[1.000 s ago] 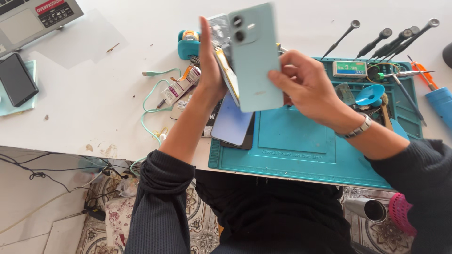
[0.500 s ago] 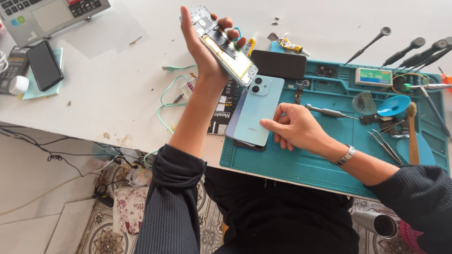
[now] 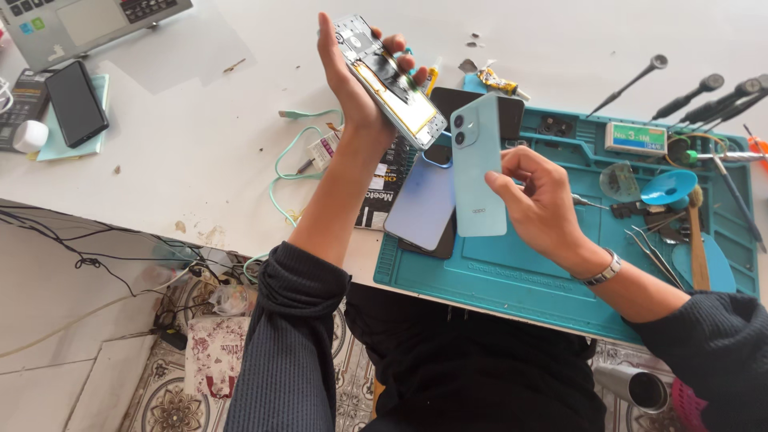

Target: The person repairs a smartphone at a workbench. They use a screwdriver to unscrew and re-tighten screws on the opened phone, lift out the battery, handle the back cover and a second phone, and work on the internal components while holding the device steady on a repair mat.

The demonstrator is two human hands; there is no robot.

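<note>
My left hand (image 3: 352, 76) is raised over the white table and grips an opened phone body (image 3: 392, 82), its insides facing me with a yellow battery area and black parts. My right hand (image 3: 538, 198) holds a light teal phone back cover (image 3: 477, 166) upright by its right edge, camera holes at the top, just below the phone body. Under the cover, a bluish phone panel (image 3: 422, 200) lies on the left part of the teal work mat (image 3: 520, 280).
On the mat's right lie screwdrivers (image 3: 680, 100), tweezers (image 3: 652, 252), a small blue funnel-like dish (image 3: 670, 186) and a labelled box (image 3: 635, 138). A black phone (image 3: 74, 102) and laptop (image 3: 88, 20) sit at the far left. A pale green cable (image 3: 286, 164) trails near the table edge.
My right hand has lifted the teal back cover off the mat and stood it upright near the phone body. My left hand has kept the opened phone raised.
</note>
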